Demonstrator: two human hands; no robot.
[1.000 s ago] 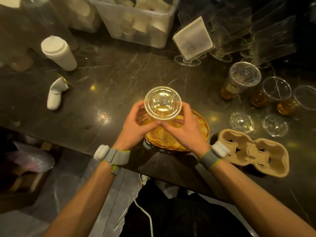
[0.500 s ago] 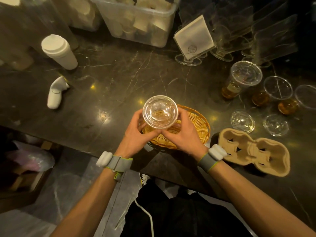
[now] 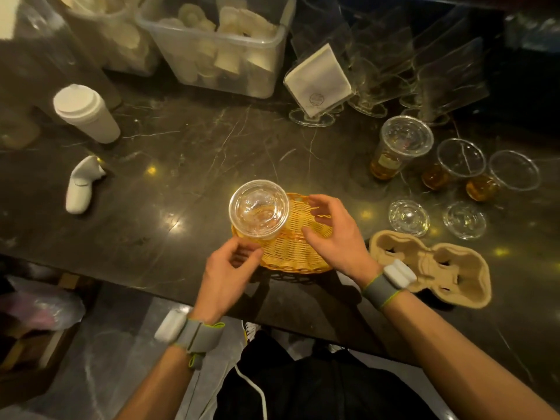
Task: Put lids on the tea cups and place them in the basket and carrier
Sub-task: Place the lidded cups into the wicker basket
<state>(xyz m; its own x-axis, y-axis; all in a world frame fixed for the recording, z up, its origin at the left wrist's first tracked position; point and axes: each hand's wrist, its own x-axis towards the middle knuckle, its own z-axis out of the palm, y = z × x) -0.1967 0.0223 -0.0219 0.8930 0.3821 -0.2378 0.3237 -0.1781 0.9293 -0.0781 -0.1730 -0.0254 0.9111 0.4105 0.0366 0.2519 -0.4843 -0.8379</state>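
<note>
Basket cup: a lidded tea cup [image 3: 258,209] stood in the left part of the wicker basket [image 3: 298,256], at the centre of the frame; this one looked done.
Left hand [image 3: 225,269]: just below the cup, fingers loosely curled, grip holding nothing.
Right hand [image 3: 335,234]: spread over the basket's right side, grip open and empty.
Second lidded cup [image 3: 400,145]: upper right of the frame, lid on, standing on the tabletop [image 3: 188,140], not yet placed.
Unlidded cups: two open tea cups, one [image 3: 454,163] beside the lidded one and another [image 3: 503,175] at the right edge, both awaiting lids.
Loose lids: two clear lids [image 3: 409,217] [image 3: 464,219] lay on the tabletop below those cups.
Carrier [image 3: 430,266]: cardboard, lower right, both wells empty.
Progress: by my judgement roughly a quarter through; one cup placed, one lidded, two to lid, three to place.
</note>
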